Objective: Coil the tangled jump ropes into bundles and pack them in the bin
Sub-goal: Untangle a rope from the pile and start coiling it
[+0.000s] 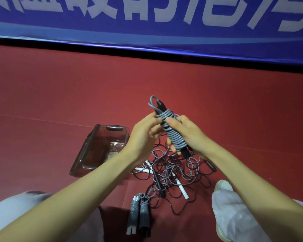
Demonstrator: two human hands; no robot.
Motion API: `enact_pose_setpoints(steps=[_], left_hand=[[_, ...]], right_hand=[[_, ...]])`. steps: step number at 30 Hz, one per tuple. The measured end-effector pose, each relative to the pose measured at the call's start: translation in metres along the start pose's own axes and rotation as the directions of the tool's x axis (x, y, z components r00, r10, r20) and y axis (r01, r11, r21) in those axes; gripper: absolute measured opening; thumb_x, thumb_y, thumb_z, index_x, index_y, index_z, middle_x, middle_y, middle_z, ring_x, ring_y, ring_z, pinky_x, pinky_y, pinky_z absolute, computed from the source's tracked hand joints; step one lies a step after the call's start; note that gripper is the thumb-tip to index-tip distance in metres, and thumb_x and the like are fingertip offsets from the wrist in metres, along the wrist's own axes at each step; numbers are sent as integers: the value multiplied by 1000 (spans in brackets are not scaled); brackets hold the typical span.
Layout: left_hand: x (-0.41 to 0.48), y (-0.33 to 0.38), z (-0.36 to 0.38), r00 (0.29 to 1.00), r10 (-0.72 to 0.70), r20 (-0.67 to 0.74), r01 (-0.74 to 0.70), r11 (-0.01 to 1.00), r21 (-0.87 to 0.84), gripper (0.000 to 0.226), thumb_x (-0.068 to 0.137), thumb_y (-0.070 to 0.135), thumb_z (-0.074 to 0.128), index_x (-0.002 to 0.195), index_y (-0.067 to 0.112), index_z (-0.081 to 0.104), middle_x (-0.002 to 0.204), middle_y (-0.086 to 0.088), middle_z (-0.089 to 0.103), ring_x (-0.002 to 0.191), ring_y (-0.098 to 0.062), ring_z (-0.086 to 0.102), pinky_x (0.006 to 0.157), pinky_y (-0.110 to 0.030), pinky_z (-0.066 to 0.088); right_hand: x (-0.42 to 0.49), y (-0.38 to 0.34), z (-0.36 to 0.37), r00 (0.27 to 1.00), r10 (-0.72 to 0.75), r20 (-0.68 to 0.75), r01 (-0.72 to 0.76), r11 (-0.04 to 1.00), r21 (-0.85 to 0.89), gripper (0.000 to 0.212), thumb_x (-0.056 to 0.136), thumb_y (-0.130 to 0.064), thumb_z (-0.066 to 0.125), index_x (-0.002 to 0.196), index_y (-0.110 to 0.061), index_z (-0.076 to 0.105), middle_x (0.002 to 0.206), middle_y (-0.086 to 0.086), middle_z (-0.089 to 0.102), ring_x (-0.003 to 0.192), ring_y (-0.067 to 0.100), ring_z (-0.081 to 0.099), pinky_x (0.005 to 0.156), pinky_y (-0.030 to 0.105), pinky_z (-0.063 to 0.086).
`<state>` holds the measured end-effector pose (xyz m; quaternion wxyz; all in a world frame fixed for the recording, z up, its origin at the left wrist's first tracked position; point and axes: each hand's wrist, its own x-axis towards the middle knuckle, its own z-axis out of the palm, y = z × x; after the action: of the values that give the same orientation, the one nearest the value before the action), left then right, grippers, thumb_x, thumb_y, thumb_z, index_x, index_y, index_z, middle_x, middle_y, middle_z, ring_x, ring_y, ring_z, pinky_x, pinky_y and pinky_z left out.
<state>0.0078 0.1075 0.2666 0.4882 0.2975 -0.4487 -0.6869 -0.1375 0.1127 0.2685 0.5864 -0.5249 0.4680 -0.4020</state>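
Two wound bundles (140,213) lie nearest, with the tangled ropes (173,172) just beyond. Above them, right hand (187,135) fingers are curled round the grey coiled rope (173,131). Left hand (143,135) pinches its cord. Risk: the untucked top loop slips and the coil unwinds. Clear bin (84,151) sits beyond, left.

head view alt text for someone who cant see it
A right hand and left hand hold a grey jump rope bundle wound around black handles. Below, on the red floor, lie a tangle of ropes, two finished bundles and a clear bin.
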Motion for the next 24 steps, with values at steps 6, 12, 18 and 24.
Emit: enact_pose_setpoints(steps=[6,12,18,24], left_hand=[[5,-1,2,999,-5,-43,-1,990,-139,28,83,15,61,110,8,60,102,-8,64,95,-16,61,81,-25,54],[10,14,-9,999,-24,29,27,997,-76,18,88,11,57,104,9,63,93,2,70,84,-10,66,80,-24,55],[6,13,-15,979,-136,154,129,990,56,25,82,14,59,106,9,64,92,1,71,83,-9,67,75,-23,55],[14,5,-23,989,-127,-80,138,979,150,32,89,5,61,120,2,59,91,-1,65,71,-4,64,61,-17,51]], right_hand=[[5,3,11,997,-33,-74,36,998,43,58,79,-64,42,102,-11,34,66,10,55,40,23,53,37,26,45],[14,-1,-9,911,-221,-348,76,919,-386,32,95,-29,58,113,-25,31,115,0,39,102,16,52,96,39,47],[9,-6,-32,945,-319,-76,152,633,-759,14,91,-19,63,105,-19,64,118,0,51,117,13,36,90,15,22],[2,-18,-39,902,-430,28,212,387,-897,19,96,-18,56,110,-15,69,95,2,65,96,24,59,85,40,46]])
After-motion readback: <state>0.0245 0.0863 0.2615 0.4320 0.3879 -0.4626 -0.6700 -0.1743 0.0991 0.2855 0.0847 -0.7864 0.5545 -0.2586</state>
